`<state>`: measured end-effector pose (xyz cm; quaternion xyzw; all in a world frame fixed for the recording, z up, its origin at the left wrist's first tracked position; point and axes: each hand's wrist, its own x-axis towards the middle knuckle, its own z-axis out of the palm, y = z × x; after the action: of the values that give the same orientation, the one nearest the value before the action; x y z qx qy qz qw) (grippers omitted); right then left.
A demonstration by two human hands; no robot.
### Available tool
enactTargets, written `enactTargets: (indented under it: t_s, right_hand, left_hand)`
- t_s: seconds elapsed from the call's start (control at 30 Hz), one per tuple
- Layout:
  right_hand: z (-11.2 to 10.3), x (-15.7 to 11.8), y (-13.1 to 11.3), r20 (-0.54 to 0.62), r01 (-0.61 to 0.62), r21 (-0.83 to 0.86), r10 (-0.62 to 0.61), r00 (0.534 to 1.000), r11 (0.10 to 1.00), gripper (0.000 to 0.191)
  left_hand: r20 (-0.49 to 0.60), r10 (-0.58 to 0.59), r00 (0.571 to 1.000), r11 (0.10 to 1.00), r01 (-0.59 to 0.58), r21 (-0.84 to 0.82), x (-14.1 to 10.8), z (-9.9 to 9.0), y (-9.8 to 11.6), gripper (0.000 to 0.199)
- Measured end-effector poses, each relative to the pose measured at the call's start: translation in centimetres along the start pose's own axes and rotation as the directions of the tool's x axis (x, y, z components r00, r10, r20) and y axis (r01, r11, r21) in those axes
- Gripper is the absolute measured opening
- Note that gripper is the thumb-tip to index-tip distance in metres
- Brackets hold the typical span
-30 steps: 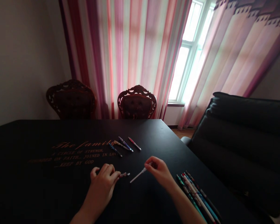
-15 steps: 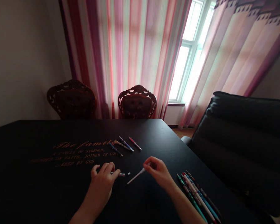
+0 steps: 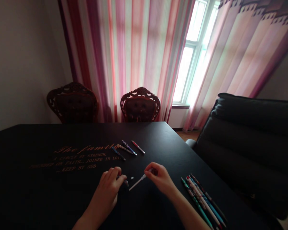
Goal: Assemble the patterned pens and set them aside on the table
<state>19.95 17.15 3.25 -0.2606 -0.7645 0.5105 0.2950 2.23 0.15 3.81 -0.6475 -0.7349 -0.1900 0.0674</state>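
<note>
My left hand [image 3: 111,182] is closed around a pen barrel [image 3: 126,183], mostly hidden by the fingers, its patterned end poking out to the right. My right hand [image 3: 159,177] pinches a slim pen part with a long pale refill [image 3: 136,183], which slants down to the left toward the barrel. The upper end of that part is covered by my fingers. Between the two hands a small white piece [image 3: 132,178] lies on the table. The refill tip and the barrel are close but apart.
Several pens [image 3: 127,148] lie loosely on the black table [image 3: 50,198] beyond my hands. More pens [image 3: 203,199] lie side by side near the right edge, by my right forearm. Two carved chairs [image 3: 140,105] stand behind the table, and a black leather seat [image 3: 249,143] is at the right.
My left fingers have closed further round the pen barrel, whose visible end now tilts downward. My right hand keeps its pinch on the refill part, shifted slightly left in view.
</note>
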Motion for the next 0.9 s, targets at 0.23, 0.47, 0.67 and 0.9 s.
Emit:
enactTargets:
  t_s: [0.23, 0.47, 0.67, 0.9]
  right_hand:
    - [-0.1, 0.2, 0.7, 0.028, -0.016, 0.036, 0.015, 0.999, 0.999, 0.017]
    - [0.7, 0.0, 1.1, 0.119, -0.057, 0.091, 0.046, 0.992, 0.994, 0.015]
    - [-0.5, 0.6, 1.6, 0.052, -0.042, 0.105, 0.037, 0.998, 0.994, 0.015]
    - [-1.2, 1.1, 3.2, -0.011, -0.048, -0.045, 0.048, 0.999, 0.998, 0.013]
  left_hand:
    - [-0.008, -0.164, 0.986, 0.983, 0.164, 0.087, 0.1, 0.6, -0.6, 0.028]
    - [0.018, -0.09, 0.996, 0.993, 0.091, -0.07, -0.2, 1.1, 0.3, 0.014]
    - [0.049, -0.035, 0.998, 0.995, 0.039, -0.09, -0.3, 1.2, 0.6, 0.012]
    - [0.075, -0.039, 0.996, 0.995, 0.046, -0.088, -0.2, 0.4, 0.3, 0.007]
